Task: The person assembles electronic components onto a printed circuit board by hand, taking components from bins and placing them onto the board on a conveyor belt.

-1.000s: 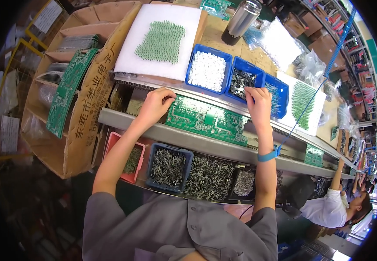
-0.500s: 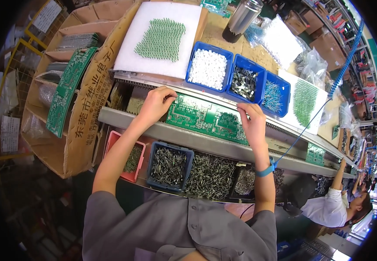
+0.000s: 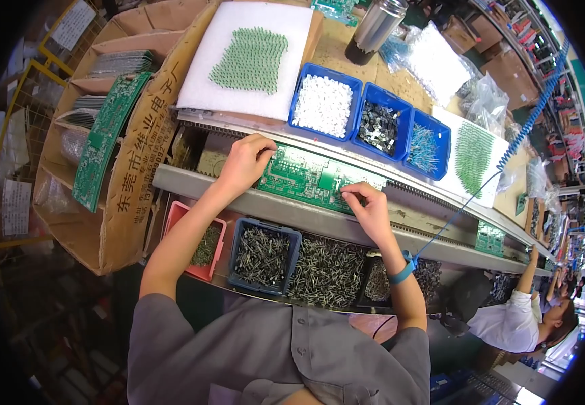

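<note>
A green circuit board [image 3: 296, 177] lies in the metal rail track in front of me, with small parts on it. At its far left corner is my left hand [image 3: 246, 163], thumb and fingers drawn together; whatever they pinch there is hidden. My right hand [image 3: 369, 210] hovers low over the board's middle right, thumb and forefinger closed in a pinch at its surface. Anything between those fingertips is too small to make out. A blue strap [image 3: 402, 268] with a coiled cord circles my right wrist.
Behind the track stand blue bins of white connectors [image 3: 322, 106], dark parts [image 3: 378, 128] and blue components [image 3: 424, 148]. Nearer are a pink bin [image 3: 206, 271] and a grey-blue bin [image 3: 237, 278]. A carton [image 3: 145, 155] of boards stands left; a co-worker [image 3: 508, 327] sits right.
My right hand has moved left and slightly nearer, from the board's right end to its middle right, and the wrist cord shifted with it. My left hand has stayed at the corner.
</note>
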`<state>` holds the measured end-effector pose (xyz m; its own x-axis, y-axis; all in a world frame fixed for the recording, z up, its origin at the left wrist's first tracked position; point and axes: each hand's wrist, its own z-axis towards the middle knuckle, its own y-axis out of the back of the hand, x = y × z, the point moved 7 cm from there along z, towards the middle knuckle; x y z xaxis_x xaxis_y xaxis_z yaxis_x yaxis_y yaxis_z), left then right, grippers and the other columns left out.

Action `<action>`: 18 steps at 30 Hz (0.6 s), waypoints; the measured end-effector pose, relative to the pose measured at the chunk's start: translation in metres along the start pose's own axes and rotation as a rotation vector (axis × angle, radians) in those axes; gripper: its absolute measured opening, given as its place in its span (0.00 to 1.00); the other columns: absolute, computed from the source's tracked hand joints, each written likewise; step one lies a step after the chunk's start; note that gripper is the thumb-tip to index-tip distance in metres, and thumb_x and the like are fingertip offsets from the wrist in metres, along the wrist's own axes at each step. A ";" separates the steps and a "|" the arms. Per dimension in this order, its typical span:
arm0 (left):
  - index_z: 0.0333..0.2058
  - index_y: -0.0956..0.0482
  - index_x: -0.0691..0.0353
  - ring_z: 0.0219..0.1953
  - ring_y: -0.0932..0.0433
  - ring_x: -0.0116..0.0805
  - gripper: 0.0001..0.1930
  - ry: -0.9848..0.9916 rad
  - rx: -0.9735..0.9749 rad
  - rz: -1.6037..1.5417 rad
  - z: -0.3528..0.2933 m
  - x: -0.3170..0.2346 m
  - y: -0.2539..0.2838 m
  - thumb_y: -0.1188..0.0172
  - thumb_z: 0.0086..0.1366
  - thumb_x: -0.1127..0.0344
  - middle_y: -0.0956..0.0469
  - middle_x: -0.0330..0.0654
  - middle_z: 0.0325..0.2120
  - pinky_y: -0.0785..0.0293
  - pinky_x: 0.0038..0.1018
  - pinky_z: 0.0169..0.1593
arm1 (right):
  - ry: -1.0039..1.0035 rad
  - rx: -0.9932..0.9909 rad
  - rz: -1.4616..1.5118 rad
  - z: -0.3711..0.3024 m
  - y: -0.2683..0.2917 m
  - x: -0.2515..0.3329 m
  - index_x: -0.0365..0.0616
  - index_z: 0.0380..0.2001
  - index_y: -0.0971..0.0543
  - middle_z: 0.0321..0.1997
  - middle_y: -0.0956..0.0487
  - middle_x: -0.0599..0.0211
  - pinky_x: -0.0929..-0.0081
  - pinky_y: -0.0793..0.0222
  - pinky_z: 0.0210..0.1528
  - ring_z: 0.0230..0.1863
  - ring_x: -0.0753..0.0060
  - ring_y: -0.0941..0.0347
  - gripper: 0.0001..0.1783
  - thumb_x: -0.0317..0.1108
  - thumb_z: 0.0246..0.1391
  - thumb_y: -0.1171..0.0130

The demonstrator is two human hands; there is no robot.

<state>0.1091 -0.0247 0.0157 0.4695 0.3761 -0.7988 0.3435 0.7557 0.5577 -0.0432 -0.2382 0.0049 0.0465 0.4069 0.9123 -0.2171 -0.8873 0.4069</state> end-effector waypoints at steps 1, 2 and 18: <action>0.32 0.21 0.69 0.29 0.23 0.45 0.05 -0.018 -0.011 0.003 -0.001 0.000 0.000 0.41 0.55 0.76 0.22 0.49 0.29 0.28 0.32 0.33 | 0.000 0.000 0.000 0.000 0.000 0.000 0.37 0.33 0.19 0.30 0.20 0.65 0.81 0.33 0.30 0.26 0.79 0.29 0.05 0.24 0.52 0.40; 0.32 0.21 0.69 0.28 0.23 0.45 0.05 -0.037 -0.021 0.005 -0.001 0.000 0.000 0.41 0.55 0.77 0.22 0.49 0.29 0.28 0.32 0.33 | -0.005 0.001 -0.003 0.000 0.000 0.000 0.37 0.33 0.19 0.30 0.20 0.65 0.81 0.33 0.30 0.26 0.79 0.29 0.05 0.25 0.52 0.40; 0.32 0.20 0.68 0.28 0.22 0.40 0.05 -0.067 0.079 0.044 0.005 0.004 -0.006 0.40 0.55 0.76 0.20 0.47 0.32 0.27 0.28 0.31 | -0.067 -0.008 0.057 0.002 0.002 -0.003 0.36 0.33 0.19 0.32 0.19 0.64 0.81 0.32 0.31 0.27 0.81 0.28 0.06 0.25 0.52 0.40</action>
<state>0.1127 -0.0303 0.0098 0.5376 0.3694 -0.7580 0.3831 0.6938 0.6099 -0.0420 -0.2411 0.0030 0.0990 0.3405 0.9350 -0.2286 -0.9067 0.3544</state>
